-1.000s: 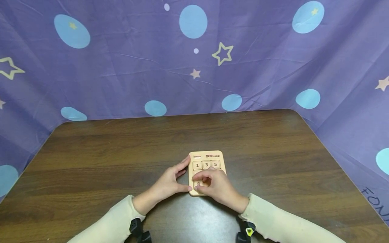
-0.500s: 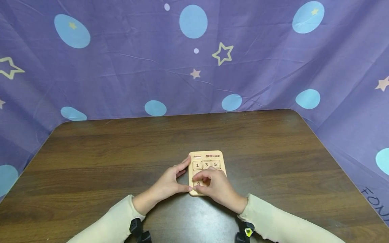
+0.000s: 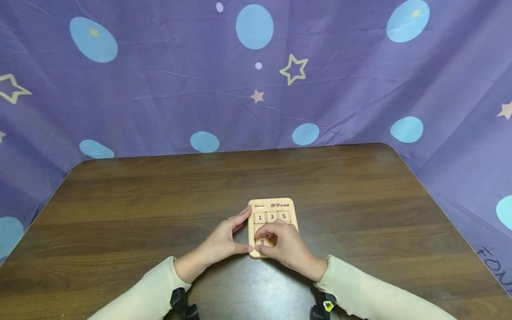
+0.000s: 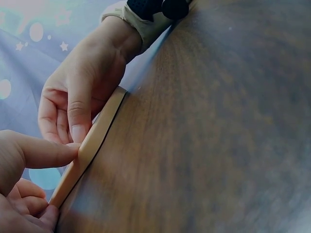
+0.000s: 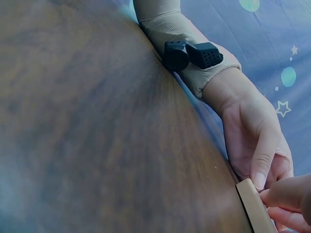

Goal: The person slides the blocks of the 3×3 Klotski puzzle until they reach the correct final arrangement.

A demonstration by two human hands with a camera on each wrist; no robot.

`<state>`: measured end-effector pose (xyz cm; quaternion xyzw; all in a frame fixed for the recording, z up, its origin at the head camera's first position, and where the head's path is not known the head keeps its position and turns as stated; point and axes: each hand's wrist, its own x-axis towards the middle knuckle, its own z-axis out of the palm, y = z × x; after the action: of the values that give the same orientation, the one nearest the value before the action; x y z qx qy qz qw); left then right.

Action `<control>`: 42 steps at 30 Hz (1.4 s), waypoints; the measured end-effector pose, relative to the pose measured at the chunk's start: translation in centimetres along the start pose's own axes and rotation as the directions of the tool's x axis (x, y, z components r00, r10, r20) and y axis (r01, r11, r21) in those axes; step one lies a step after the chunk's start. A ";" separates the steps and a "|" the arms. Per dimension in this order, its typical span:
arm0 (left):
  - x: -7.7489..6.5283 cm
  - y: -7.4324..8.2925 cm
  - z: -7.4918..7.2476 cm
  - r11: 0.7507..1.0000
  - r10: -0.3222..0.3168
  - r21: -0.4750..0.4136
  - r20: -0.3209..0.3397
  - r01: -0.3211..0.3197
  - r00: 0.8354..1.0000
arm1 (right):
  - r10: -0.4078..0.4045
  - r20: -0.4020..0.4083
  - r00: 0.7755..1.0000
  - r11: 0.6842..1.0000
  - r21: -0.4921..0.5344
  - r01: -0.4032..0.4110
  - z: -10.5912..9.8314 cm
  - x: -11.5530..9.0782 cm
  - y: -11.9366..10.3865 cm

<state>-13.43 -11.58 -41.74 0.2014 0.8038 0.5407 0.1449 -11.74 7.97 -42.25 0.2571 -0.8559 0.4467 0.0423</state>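
Working close over a flat board of pale wood with rounded corners (image 3: 267,206), the person has both hands at this same object. It lies on the dark brown wood-grain worktop (image 3: 160,200), near the person's side and about in the middle.

The left hand (image 3: 221,238) is at the left side of the board. Its thumb and fingers are spread apart, the thumb near the lower corner and the fingertips higher, all touching this edge without closing around it.

The right hand (image 3: 287,241) is above the lower left part. Its thumb and index finger are curved, with the tips apart, around the square pale tile with numeral 8 (image 3: 262,242); I cannot tell if they pinch it or only touch. In the top row I can read 3 more square pale tiles, with 1 (image 3: 260,217), 3 (image 3: 272,216) and 5 (image 3: 284,216). The right hand covers most of the other places, so their numbers are hidden.

In my judgement, the step in hand is shifting a number tile inside the board while the left hand steadies it. The next move seems to call for light pressure of the right fingertips, along the surface and towards a free place, which the pictures do not show.
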 end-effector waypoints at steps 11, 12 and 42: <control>0.1 0.3 0.3 1.000 -0.017 0.024 -0.025 0.017 1.000 | -0.025 0.016 1.000 0.999 -0.034 0.025 -0.6 -0.2 0.4; 0.1 0.3 0.3 0.999 -0.024 0.022 -0.028 0.025 0.999 | -0.027 0.016 1.000 0.999 -0.034 0.027 -0.7 -0.3 0.4; 0.0 0.4 0.3 0.999 -0.039 0.025 -0.034 0.040 0.999 | -0.013 -0.004 1.000 0.993 0.113 0.013 -2.5 -1.2 2.5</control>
<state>-13.21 -11.20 -41.44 0.1782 0.8166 0.5309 0.1397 -12.33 11.59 -42.99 0.2639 -0.8275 0.4946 0.0318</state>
